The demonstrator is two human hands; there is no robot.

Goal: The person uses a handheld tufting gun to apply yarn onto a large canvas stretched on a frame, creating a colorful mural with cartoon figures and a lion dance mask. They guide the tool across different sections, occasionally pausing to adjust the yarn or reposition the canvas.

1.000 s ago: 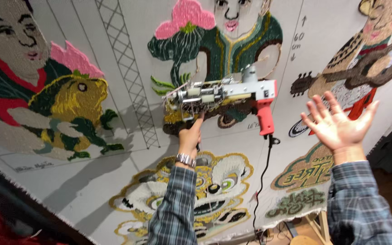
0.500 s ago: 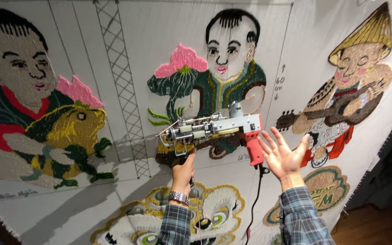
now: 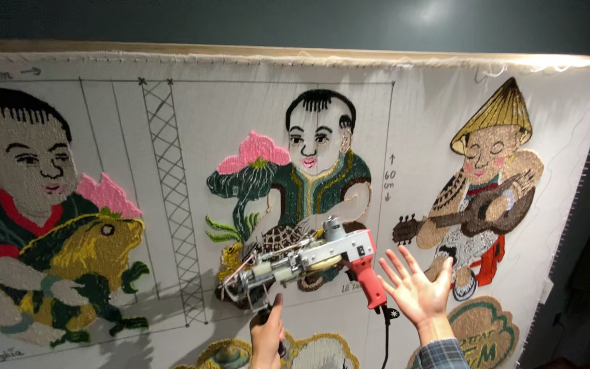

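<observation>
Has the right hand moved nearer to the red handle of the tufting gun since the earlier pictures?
Yes. The right hand was well to the right of the tufting gun's red handle a second ago; now its open fingers are just beside it, not touching.

Left hand (image 3: 268,335) raised in a closed grip, right hand (image 3: 414,290) lifted beside it (fingers spread, palm open).

The tufting gun (image 3: 308,263) has a bare metal frame, a little shiny, and a smooth red plastic handle (image 3: 369,277). The backing cloth (image 3: 233,102) is white, matt and woven. The tufted figures (image 3: 319,184) are rough, looped yarn. A pale wooden frame (image 3: 172,49) runs along the top.
</observation>
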